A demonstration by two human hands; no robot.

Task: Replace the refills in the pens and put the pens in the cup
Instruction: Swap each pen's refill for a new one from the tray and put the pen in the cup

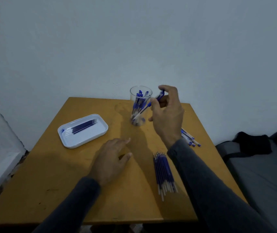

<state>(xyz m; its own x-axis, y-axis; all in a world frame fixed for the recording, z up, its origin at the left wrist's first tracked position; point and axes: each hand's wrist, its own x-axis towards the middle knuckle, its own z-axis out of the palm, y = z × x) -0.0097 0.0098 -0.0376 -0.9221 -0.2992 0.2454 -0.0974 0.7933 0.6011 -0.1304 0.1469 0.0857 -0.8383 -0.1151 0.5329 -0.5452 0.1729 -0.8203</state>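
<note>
Head view, with the cup (pixel 140 106) as landmark. My right hand (pixel 166 113) is just right of the cup, thumb and fingers pinching a pen (pixel 148 105) near its blue cap end; the pen slants down-left, its pale tip crossing in front of the cup wall, not yet inside. The cup stands upright at the table's (pixel 50 174) far edge and already holds several pens. My left hand (pixel 110 160) hovers or rests on the table in front of the cup, fingers loosely spread and holding nothing; contact with the wood I cannot tell. Loose pens (pixel 189 138) lie right of the cup, partly hidden by my wrist. Refills (pixel 163 172) lie bundled nearer me and right of the cup. Left of the cup, a tray (pixel 100 132) holds more refills.

Handling, as I judge it: the pen is light, stiff and smooth, so a light pinch high on the barrel suffices. The clear cup looks light and tippable; the pen should drop tip-first without nudging the rim.
</note>
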